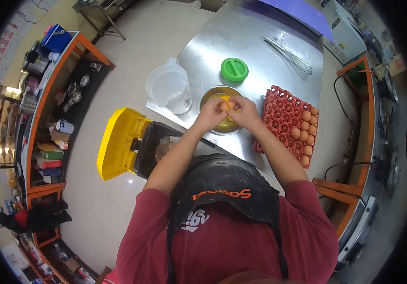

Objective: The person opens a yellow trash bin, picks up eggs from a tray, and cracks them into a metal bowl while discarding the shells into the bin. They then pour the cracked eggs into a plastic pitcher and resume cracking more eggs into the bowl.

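Brown-shelled, an egg (225,107) is pinched by the fingers of both hands, left hand (210,116) and right hand (245,113) close together, above a metal bowl (205,98). Its shell appears cracked open, though fingers hide much of it. Light, brittle and probably slick with white, the egg calls for a gentle grip at either end; hard pressure could crush it. Liquid egg (225,126) lies in the bowl. Right of the bowl on the steel bench (206,45), a red tray (275,109) carries more brown eggs (306,116); left of it stands a translucent jug (181,100). Beyond the bowl are a green-lidded container (234,70) and, farther right, a whisk (289,57). Left of the bowl, nearer the person, a bin (143,154) stands open.
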Demonstrator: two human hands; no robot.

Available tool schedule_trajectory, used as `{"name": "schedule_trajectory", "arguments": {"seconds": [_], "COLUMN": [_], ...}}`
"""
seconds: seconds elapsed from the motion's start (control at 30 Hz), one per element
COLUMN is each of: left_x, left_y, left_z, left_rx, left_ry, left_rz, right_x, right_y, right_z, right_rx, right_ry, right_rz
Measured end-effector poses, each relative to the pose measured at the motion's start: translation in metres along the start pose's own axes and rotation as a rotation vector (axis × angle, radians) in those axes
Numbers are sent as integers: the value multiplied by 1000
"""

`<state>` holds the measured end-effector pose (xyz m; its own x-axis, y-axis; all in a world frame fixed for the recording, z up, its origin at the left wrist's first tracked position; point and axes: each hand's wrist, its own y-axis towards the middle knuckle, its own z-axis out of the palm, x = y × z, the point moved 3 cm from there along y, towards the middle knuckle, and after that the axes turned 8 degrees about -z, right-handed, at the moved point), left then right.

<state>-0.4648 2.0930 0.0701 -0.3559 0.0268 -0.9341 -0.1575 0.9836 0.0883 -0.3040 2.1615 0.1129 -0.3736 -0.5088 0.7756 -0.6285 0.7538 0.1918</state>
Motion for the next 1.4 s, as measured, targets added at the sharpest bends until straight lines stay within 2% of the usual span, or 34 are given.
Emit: {"name": "schedule_trajectory", "arguments": {"seconds": [0.1,0.2,0.27,0.3,0.37,0.4,0.47,0.57,0.6,0.67,0.7,0.77,0.83,0.93,0.97,1.0,1.07,1.1,1.17,1.23,1.3,1.33,1.4], "left_x": [-18,-25,-25,-29,-43,-49,-57,-45,-41,-40,-38,8,27,98,107,115,180,172,163,74,35,-20,-102], "left_y": [-3,8,11,14,9,1,-12,-43,-55,-88,-106,-146,-184,-227,-227,-228,-236,-222,-203,-168,-142,-119,-75], "left_z": [-9,-20,-25,-26,-23,-20,-24,-29,-31,-49,-60,-89,-114,-134,-130,-132,-145,-145,-137,-106,-76,-58,-10], "left_rx": [14,-50,-37,-33,35,69,139,194,207,90,44,-52,-269,-298,-366,-448,-436,-434,-125,126,326,409,510], "left_ry": [39,374,367,364,-165,-427,-533,-854,-989,-1135,-1206,-1190,-1030,-658,-479,-285,251,511,484,417,276,284,314], "left_rz": [40,423,387,375,12,-175,-314,-432,-450,-520,-557,-476,-664,-993,-1142,-1274,-1163,-1085,-1013,-941,-808,-733,-466], "right_x": [6,17,33,36,44,43,38,60,62,64,63,48,27,12,3,6,-32,-37,-47,-55,-63,-67,-72], "right_y": [-2,-4,-3,-1,-6,-7,-11,-17,-22,-38,-48,-64,-89,-122,-133,-135,-157,-160,-168,-169,-168,-167,-164], "right_z": [-6,-18,-28,-31,-28,-24,-13,-10,-6,-2,-10,-33,-67,-132,-151,-170,-194,-203,-214,-214,-211,-210,-211], "right_rx": [-36,-71,-104,-127,-171,-126,-29,41,64,99,158,168,139,-107,-117,-72,-57,-34,24,73,99,102,96], "right_ry": [-69,-241,-333,-218,15,57,146,85,99,122,124,79,7,-300,-475,-605,-933,-933,-921,-940,-924,-900,-868], "right_rz": [-115,-317,-424,-323,-121,-79,8,-234,-249,-270,-170,-166,-131,-47,-42,52,135,164,220,179,145,129,118]}}
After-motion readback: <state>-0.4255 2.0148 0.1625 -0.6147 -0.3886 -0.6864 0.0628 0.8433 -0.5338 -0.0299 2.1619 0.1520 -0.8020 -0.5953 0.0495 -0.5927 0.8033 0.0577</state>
